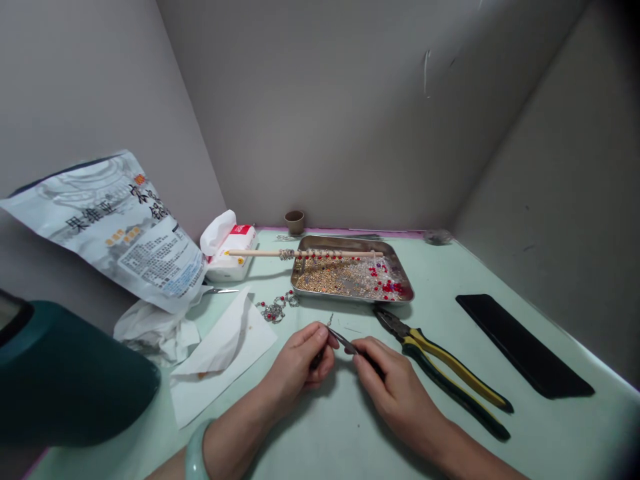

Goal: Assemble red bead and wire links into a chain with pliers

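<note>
My left hand (pixel 303 360) is closed in a pinch on a small metal pin (pixel 330 321) that sticks up from its fingertips. My right hand (pixel 387 380) grips small dark pliers (pixel 345 341) whose tip meets the left fingertips. Both hands rest low on the pale green table (pixel 350 440), just in front of a metal tray (pixel 405 283) of gold and red beads. A wooden stick (pixel 260 253) with beads threaded on it lies across the tray's back rim.
Yellow-and-green combination pliers (pixel 450 370) lie right of my right hand. A black phone (pixel 523 345) lies further right. On the left are a beaded chain piece (pixel 275 309), white paper (pixel 220 353), a printed bag (pixel 115 233), a tissue pack (pixel 230 250), a dark teal object (pixel 65 380), and a small cup (pixel 295 221) at the back.
</note>
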`<action>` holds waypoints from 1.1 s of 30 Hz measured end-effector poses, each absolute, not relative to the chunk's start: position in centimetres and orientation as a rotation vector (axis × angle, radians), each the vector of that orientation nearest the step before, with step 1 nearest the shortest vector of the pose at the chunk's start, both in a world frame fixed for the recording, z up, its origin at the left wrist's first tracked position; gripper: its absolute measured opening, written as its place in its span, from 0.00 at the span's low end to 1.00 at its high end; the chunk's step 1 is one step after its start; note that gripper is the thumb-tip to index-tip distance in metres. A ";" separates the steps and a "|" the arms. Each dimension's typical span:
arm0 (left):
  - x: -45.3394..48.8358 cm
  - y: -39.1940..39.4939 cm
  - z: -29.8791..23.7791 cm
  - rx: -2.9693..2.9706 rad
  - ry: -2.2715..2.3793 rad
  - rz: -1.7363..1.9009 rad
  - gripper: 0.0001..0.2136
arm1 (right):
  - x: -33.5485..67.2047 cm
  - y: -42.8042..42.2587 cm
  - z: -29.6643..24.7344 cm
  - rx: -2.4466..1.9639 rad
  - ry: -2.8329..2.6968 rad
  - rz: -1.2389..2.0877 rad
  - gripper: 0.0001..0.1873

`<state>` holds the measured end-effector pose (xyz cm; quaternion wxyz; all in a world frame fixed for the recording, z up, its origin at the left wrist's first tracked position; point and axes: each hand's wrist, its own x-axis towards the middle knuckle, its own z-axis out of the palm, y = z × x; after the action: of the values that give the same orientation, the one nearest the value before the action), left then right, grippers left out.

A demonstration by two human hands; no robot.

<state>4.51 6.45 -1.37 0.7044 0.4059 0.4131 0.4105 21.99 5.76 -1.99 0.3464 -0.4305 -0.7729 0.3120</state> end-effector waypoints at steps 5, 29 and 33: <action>4.6 6.5 -1.6 0.994 0.972 0.934 0.13 | 22.0 5.8 -2.1 -1.116 -2.012 0.796 0.09; 3.8 6.7 -1.1 0.760 0.714 0.870 0.09 | 23.0 6.8 -1.9 -1.160 -1.813 1.199 0.14; 3.9 6.7 -1.3 0.823 0.779 0.920 0.09 | 22.8 6.6 -1.8 -1.144 -1.884 1.099 0.12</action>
<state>3.93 6.72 -1.30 0.7453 0.3760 0.3560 0.4200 22.85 6.62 -1.79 0.3328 -0.4379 -0.7215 0.4207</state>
